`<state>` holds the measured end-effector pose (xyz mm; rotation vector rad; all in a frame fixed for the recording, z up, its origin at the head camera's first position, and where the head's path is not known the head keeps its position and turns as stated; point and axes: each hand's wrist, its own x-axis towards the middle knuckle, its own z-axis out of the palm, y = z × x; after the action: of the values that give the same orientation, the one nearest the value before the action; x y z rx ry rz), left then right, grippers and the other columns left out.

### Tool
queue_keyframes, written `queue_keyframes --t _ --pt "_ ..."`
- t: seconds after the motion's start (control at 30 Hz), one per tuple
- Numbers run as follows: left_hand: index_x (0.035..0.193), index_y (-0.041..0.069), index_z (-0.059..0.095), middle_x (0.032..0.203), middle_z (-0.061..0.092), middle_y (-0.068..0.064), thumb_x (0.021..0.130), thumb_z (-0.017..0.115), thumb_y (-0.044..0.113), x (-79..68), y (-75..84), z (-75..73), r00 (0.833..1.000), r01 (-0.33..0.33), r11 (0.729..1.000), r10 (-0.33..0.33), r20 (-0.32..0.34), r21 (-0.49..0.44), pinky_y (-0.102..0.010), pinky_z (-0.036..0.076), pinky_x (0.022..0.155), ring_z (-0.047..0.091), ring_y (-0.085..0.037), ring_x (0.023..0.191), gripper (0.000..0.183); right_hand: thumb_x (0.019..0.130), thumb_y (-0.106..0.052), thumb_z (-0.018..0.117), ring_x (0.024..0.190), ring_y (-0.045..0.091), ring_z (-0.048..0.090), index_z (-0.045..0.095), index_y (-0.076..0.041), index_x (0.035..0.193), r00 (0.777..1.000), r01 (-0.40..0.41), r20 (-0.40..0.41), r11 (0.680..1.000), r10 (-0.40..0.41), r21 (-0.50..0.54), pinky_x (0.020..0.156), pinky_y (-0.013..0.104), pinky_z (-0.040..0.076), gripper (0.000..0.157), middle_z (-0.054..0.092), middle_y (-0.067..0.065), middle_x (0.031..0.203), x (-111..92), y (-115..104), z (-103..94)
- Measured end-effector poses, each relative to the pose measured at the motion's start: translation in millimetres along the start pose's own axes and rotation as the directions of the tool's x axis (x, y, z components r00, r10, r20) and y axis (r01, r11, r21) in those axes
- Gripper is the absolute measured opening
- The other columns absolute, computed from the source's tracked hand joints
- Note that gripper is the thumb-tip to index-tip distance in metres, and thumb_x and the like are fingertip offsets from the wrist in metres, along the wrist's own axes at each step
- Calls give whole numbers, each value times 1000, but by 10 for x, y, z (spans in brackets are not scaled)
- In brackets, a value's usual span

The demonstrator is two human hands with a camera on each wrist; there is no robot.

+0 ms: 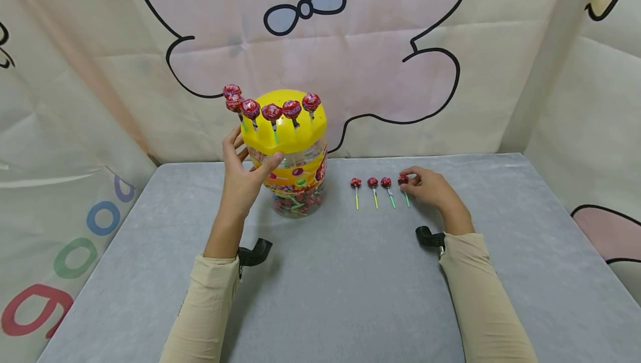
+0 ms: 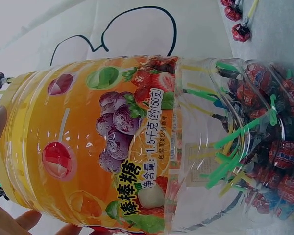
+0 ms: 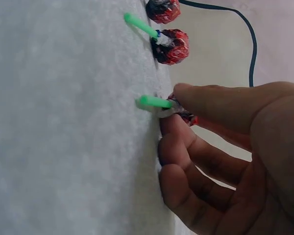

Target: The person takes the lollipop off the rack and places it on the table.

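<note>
My left hand point(image 1: 241, 180) grips the upper side of a clear plastic candy jar point(image 1: 299, 185), its thumb across the front just below the yellow lid point(image 1: 282, 139). Several red-wrapped lollipops point(image 1: 272, 112) stand with their sticks in the lid, around its near and left edge. Through the jar's clear wall point(image 2: 201, 137), more lollipops show heaped at the bottom. On the right, my right hand point(image 1: 432, 189) pinches the head of a green-stick lollipop point(image 3: 157, 102) between thumb and forefinger, at the tabletop. It is the rightmost in a short row of lollipops.
Left of the right hand, three lollipops point(image 1: 373, 183) lie side by side, heads pointing away. The grey cloth-covered table point(image 1: 340, 285) has its far edge close behind the jar. A printed cloth backdrop point(image 1: 380, 79) hangs behind it.
</note>
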<state>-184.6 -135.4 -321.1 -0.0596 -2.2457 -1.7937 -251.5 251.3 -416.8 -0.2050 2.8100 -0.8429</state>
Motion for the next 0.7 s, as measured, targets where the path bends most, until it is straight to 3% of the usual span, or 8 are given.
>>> queue_keyframes --t 0.5,0.6,0.7 --pt "153 30 18 157 20 -6 86 77 34 19 4 -21 1000 22 1000 -22 8 -21 -54 32 113 27 -28 142 90 98 -27 60 94 29 63 54 -7 137 999 -3 -32 1000 3 -1 75 36 48 44 69 19 112 -52 32 -85" --pt "153 30 19 156 23 -7 86 78 33 38 -5 -61 1000 28 1000 -27 14 -14 -53 32 112 29 -28 140 90 98 -27 60 94 28 65 54 -7 137 999 -3 -47 1000 3 -11 71 33 48 43 69 18 113 -68 -28 -95" --pt "152 27 22 153 29 -9 86 77 29 59 -24 -112 1000 23 999 -23 10 -32 -54 28 111 31 -29 139 86 99 -26 60 99 30 66 55 -9 137 995 51 -88 999 -50 5 72 34 50 41 69 17 114 -116 -203 -114"
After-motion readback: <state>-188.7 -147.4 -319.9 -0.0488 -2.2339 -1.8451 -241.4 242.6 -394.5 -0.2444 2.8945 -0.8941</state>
